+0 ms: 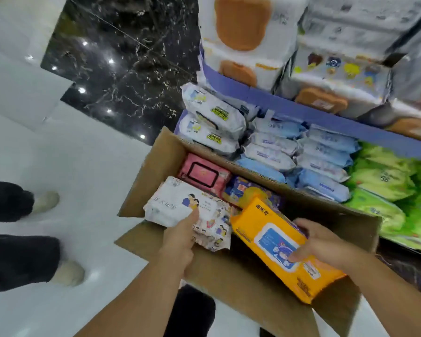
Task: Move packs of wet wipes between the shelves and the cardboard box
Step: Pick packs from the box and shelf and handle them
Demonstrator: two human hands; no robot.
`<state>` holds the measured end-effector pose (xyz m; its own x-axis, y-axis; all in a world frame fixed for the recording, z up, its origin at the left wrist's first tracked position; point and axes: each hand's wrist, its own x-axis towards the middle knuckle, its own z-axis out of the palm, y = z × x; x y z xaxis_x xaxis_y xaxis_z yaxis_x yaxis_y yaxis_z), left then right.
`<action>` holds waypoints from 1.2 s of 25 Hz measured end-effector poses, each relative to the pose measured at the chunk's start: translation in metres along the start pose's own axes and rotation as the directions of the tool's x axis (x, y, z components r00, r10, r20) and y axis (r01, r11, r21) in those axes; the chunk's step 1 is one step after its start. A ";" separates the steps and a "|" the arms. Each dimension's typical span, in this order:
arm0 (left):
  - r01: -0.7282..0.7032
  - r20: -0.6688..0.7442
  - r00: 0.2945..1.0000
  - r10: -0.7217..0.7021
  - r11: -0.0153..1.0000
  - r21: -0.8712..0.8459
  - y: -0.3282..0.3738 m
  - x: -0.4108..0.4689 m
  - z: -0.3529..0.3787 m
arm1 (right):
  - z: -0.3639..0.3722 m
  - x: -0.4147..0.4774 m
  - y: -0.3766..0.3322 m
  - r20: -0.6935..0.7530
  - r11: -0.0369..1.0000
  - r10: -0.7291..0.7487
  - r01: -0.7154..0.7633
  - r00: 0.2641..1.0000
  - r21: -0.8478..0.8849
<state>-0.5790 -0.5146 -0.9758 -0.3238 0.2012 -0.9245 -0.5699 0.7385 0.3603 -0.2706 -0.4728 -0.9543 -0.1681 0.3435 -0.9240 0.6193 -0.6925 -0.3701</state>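
Observation:
An open cardboard box (156, 166) stands on the floor against the shelves. My left hand (180, 237) grips a white wet wipes pack with cartoon figures (180, 203) at the box's left side. My right hand (321, 242) holds an orange wet wipes pack with a blue lid (265, 229), tilted over the box's right half. Inside the box lie a pink pack (204, 173) and a dark blue and yellow pack (248, 190). The lower shelf (326, 115) holds white packs (212, 117), light blue packs (323, 164) and green packs (387, 181).
Another person's legs in black trousers and pale shoes (66, 271) stand on the white floor at the left. A black marble strip (122, 57) runs behind. Large white packs with orange lids (243, 25) fill the upper shelf.

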 end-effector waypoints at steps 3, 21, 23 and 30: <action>0.133 -0.080 0.988 -0.133 0.991 -0.014 -0.018 0.046 0.000 | 0.018 0.041 0.011 -0.006 0.997 0.041 -0.041 0.999 -0.063; 0.018 0.059 0.998 -0.004 0.972 -0.233 -0.024 0.102 0.026 | 0.031 0.100 0.039 0.080 0.999 0.054 -0.053 0.995 -0.010; 0.046 0.147 0.989 -0.009 0.966 -0.253 -0.023 0.111 0.023 | 0.028 0.106 0.037 0.094 0.994 0.075 -0.066 0.993 -0.087; 0.110 0.090 0.989 -0.113 0.993 0.044 -0.007 0.140 0.031 | 0.028 0.119 0.032 0.148 0.972 0.104 -0.069 0.984 -0.225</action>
<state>-0.5973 -0.4718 -1.1114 -0.1878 0.1736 -0.9667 -0.5684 0.7835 0.2511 -0.2921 -0.4717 -1.0788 -0.2142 0.1724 -0.9615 0.7863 -0.5535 -0.2744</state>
